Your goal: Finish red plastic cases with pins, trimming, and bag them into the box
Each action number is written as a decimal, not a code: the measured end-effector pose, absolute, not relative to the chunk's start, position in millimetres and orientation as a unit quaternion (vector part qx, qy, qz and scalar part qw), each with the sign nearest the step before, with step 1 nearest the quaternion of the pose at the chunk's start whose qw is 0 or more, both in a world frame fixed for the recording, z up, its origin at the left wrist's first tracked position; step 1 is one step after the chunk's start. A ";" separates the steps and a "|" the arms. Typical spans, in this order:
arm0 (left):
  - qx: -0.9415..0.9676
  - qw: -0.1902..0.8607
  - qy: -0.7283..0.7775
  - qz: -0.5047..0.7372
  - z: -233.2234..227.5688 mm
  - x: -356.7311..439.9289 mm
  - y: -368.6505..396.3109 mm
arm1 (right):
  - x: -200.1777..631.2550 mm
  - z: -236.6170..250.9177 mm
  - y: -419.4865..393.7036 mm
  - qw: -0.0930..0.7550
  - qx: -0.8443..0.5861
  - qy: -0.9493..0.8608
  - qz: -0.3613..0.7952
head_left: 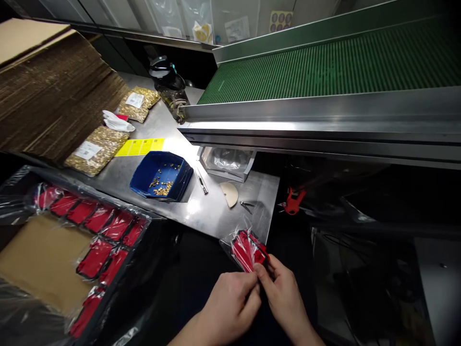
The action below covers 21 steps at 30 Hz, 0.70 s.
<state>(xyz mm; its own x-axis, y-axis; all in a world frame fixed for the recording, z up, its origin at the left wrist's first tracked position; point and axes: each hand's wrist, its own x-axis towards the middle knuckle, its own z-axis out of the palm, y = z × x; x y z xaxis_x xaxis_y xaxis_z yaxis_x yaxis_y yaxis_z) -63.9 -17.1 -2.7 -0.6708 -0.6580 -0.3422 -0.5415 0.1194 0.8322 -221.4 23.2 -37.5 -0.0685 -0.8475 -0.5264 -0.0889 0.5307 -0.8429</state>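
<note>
Both hands meet at a clear plastic bag with a red and black part (248, 250) inside, just off the front edge of the metal table. My left hand (232, 298) is closed, its fingers pinching the near end of the bag. From the right, my right hand (283, 288) grips the side of the same bag, thumb on top. What exactly the red part is, I cannot make out. Closest to the hands on the table are small nippers (247, 206) and a cream-coloured disc (229, 194) with a notch.
Left stands a plastic-lined box (46, 269) with several bagged red parts. On the table (173, 214) are a blue bin (162, 175) holding small brass pieces, a cutter knife (200, 181) and a grey tray (227, 163). A green conveyor (306, 67) runs behind; red-handled tool (293, 201) hangs right.
</note>
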 end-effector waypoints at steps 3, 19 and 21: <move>0.383 0.112 -0.783 -0.478 2.4 -59.4 -21.9 | -225.5 -33.6 20.1 0.629 -0.411 0.585 -0.307; 0.604 0.076 -0.708 -0.357 -5.2 -20.3 -44.0 | -242.9 -17.2 18.0 0.252 -0.806 0.464 -0.267; 0.583 0.157 -0.706 -0.369 -5.8 -22.6 -44.2 | -244.0 -15.2 16.6 0.289 -0.798 0.461 -0.259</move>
<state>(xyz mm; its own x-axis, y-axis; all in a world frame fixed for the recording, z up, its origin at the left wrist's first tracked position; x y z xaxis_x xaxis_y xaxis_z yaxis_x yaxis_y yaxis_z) -22.6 -44.2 -5.8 -0.2705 -0.9399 -0.2084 -0.7076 0.0473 0.7051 -244.0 16.6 -15.2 0.4414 -0.8851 0.1476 -0.5863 -0.4090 -0.6993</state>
